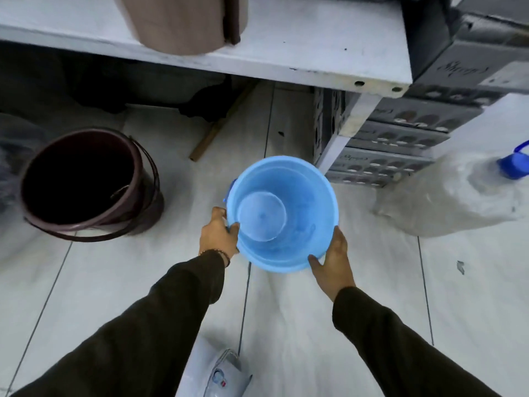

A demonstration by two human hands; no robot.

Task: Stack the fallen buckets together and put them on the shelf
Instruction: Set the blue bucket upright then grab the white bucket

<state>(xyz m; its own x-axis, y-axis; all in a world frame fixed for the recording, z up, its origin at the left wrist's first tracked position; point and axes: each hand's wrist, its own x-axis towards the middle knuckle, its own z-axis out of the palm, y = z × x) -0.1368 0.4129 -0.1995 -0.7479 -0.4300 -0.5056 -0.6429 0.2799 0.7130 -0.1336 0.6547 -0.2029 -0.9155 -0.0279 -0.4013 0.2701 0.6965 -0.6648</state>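
Both hands, left hand and right hand, grip the round light-blue plastic bucket with fingers wrapped around its rim; dark maroon plastic bucket stands left.

Both arms extended forward and down, dark sleeves to wrists. Left hand on left side of bucket rim, thumb hooked over edge, fingers wrapped outside; beaded bracelet at wrist. Right hand on near right side of rim, palm against outer wall, thumb spread toward near edge, fingers curved around. Both hands clasp bucket between them, wrists roughly level.
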